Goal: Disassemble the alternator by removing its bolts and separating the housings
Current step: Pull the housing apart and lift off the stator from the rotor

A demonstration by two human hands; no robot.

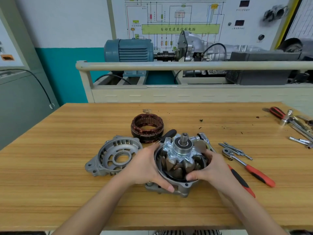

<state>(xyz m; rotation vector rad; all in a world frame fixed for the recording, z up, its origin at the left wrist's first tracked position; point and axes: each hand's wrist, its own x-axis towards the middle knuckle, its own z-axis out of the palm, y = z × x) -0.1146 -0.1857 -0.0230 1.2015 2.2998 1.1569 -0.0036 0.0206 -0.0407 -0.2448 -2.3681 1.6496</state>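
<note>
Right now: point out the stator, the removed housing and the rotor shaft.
stator [147, 127], head view, copper windings on the ring's near wall.
removed housing [108, 156], head view, slotted inner wall left of its centre bore.
rotor shaft [184, 138], head view, upper end above the bearing.

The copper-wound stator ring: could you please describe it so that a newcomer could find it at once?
On the wooden workbench, look just beyond the two hands, behind the empty aluminium end housing lying on the left. The stator ring stands there alone, untouched. It is the only dark, copper-coloured part; its neighbours are bare silver metal.
</note>
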